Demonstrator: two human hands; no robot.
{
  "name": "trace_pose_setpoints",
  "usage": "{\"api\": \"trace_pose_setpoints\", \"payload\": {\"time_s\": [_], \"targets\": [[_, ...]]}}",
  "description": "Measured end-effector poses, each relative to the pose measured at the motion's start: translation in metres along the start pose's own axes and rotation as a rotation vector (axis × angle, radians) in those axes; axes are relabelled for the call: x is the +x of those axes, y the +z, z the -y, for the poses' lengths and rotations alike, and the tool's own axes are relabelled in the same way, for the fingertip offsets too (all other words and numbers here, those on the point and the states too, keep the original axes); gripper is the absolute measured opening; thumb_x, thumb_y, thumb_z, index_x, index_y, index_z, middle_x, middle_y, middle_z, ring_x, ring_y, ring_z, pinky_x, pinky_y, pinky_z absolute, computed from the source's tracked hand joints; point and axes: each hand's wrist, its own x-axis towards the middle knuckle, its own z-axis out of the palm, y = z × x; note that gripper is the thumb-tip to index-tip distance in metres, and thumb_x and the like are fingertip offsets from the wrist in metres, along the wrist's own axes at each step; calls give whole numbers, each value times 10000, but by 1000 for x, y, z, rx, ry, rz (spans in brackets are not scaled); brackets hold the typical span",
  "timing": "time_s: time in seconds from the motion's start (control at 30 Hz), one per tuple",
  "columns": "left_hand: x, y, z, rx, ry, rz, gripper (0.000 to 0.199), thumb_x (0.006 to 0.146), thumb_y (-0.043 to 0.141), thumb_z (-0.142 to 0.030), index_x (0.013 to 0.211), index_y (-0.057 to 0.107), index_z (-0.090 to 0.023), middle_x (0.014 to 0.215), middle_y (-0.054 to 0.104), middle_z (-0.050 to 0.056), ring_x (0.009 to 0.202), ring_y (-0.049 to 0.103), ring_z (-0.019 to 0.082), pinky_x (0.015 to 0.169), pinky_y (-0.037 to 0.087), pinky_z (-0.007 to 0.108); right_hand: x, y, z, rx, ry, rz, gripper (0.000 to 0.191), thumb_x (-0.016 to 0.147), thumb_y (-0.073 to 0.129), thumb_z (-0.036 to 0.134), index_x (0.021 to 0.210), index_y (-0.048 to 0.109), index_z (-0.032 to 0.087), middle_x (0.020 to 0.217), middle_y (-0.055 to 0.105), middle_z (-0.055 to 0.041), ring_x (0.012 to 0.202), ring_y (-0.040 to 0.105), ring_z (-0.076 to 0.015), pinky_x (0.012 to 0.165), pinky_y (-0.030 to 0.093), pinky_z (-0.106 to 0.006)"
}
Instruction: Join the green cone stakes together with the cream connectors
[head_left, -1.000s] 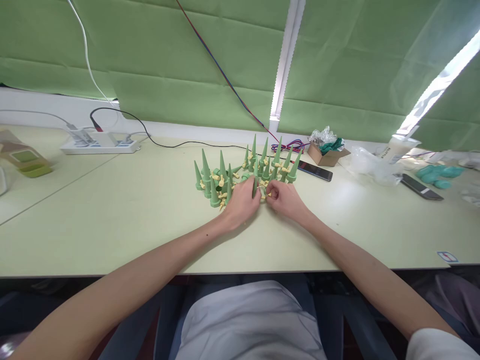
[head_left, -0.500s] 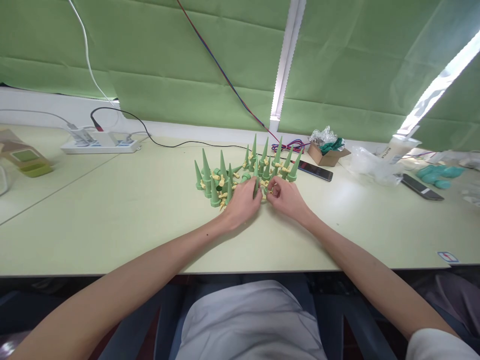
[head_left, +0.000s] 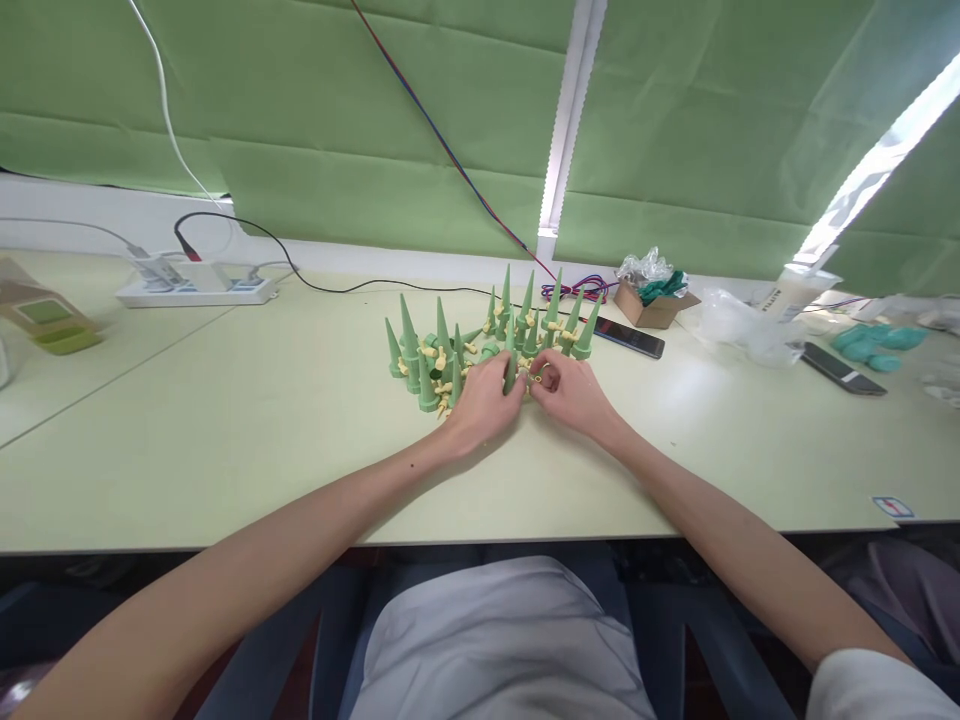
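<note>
Several green cone-shaped spikes [head_left: 426, 385] with yellow valve-like fittings stand and lie in a cluster at the middle of the table. My left hand [head_left: 486, 402] closes its fingers and thumb round one upright green spike [head_left: 511, 362] at the cluster's front. Right beside it, my right hand [head_left: 571, 393] is closed in a pinch at a yellow fitting [head_left: 537, 379] low on that spike's right side. The fingertips partly cover the fitting, so how it joins the spike is hidden. More green spikes [head_left: 557, 300] stand just behind both hands.
Behind the cluster lie a phone [head_left: 630, 338], coiled red-blue wire [head_left: 592, 287] and a small cardboard box [head_left: 654, 312]. To the right are a plastic bag [head_left: 739, 325], a cup [head_left: 796, 292], another dark phone [head_left: 841, 370] and teal pieces [head_left: 874, 345]. A power strip [head_left: 196, 294] sits at back left.
The right hand's fingers have shifted slightly upward and closer to the left hand at the spike. The left hand keeps its hold. The whole view has moved a little.
</note>
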Motion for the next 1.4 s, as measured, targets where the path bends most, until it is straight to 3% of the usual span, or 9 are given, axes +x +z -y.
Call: {"api": "trace_pose_setpoints", "payload": {"time_s": [0.7,0.9,1.4], "targets": [[0,2,2,-6,41,50,156,953,525,-291,818,531,-213,698,592,30,654,543,196,602,389,325,0,0,-2,-48,-27,43,93,771,546,155,812,618,197,560,602,29,593,557,-163,671,412,-279],[0,1,1,-10,60,98,125,950,496,-246,832,509,-207,808,653,43,744,597,199,675,436,326,0,-2,-3,-72,-43,71,120,793,521,141,818,630,186,617,639,-1,594,564,-171,648,407,-282],[2,-3,-3,31,110,130,166,921,494,-168,765,451,-206,797,636,46,779,602,202,715,443,333,-2,-5,-3,-104,-110,96,180,839,489,145,868,663,179,668,668,-30,591,555,-185,649,406,-297]]}}
